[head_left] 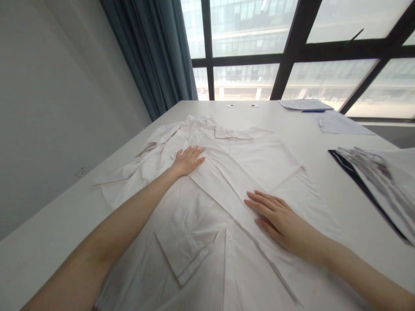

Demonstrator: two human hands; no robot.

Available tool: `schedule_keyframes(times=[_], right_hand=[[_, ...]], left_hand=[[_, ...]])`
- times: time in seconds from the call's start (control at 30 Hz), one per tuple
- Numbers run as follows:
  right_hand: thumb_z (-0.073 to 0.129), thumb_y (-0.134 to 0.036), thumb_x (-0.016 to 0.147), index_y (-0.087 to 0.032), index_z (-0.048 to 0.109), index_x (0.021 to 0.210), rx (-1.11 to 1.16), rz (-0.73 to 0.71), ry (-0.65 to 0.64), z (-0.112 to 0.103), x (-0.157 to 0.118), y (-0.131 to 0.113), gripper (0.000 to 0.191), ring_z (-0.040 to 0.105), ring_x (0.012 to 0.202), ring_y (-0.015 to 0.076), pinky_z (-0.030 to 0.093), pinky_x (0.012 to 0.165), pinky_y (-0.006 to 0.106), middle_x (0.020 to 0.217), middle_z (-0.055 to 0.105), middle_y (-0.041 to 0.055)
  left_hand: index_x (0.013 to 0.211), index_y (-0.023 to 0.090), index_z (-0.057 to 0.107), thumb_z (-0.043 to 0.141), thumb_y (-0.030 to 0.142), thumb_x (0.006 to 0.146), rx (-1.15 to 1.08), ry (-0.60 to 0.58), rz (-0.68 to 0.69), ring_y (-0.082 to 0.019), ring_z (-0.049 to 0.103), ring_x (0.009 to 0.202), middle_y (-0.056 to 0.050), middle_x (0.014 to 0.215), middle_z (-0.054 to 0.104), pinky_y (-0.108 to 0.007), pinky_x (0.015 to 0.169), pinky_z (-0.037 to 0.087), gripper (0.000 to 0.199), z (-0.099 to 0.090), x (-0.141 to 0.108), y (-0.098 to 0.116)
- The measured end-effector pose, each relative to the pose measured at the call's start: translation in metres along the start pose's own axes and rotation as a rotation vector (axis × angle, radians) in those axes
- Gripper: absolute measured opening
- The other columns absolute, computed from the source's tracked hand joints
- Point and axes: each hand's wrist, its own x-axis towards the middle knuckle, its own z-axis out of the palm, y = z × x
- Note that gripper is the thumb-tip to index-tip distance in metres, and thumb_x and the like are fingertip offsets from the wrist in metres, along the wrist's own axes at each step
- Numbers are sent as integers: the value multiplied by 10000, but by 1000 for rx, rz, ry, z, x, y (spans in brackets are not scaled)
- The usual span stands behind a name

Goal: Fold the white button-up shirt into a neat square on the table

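A white shirt (201, 207) lies spread over the white table, its cloth wrinkled on the left side and flatter on the right. My left hand (189, 160) rests palm down on the upper part of the shirt, fingers spread. Lower and to the right, my right hand (272, 218) lies on the cloth with its fingers stretched out, beside a long folded strip that runs diagonally. A cuff-like folded piece (191, 259) with a pointed corner shows near the front. Both palms are hidden; neither hand pinches the fabric.
On the right of the table (311, 138) is a stack of folded light cloth (385, 177) with a dark edge. Papers (304, 105) and a blue pen (313, 111) lie at the far right. A blue curtain (155, 52) and windows stand behind; a wall borders the left.
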Motion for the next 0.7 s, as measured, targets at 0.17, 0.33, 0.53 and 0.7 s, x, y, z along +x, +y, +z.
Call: schedule_keyframes(times=[0.17, 0.33, 0.53, 0.7], right_hand=[[454, -445, 982, -314, 554, 1378, 92, 136, -2, -35, -5, 39, 429, 558, 1275, 231, 494, 1026, 428, 1438, 557, 47], [572, -270, 881, -176, 628, 1269, 142, 634, 324, -50, 49, 130, 403, 523, 1292, 291, 361, 1123, 489, 1358, 605, 129], [598, -244, 918, -95, 555, 1312, 272, 975, 434, -45, 119, 207, 424, 582, 1173, 305, 471, 988, 517, 1291, 595, 200], [603, -378, 941, -181, 576, 1266, 563, 1036, 434, -49, 133, 215, 381, 622, 1047, 222, 546, 861, 439, 1260, 594, 87]], left_hand=[[1487, 179, 383, 457, 444, 954, -51, 78, -198, -351, 271, 1464, -173, 1581, 317, -568, 1155, 208, 599, -6, 37, -20], [1402, 157, 466, 553, 382, 887, -173, 195, -411, -352, 470, 1332, -200, 1384, 556, -486, 1091, 349, 568, -11, 78, -33], [1121, 157, 645, 656, 310, 796, -418, 250, -474, -324, 639, 1101, -156, 1125, 701, -426, 944, 476, 359, -14, 104, -38], [987, 146, 641, 617, 236, 809, -635, 316, -347, -228, 675, 959, -103, 1010, 723, -306, 827, 534, 200, -25, 105, -33]])
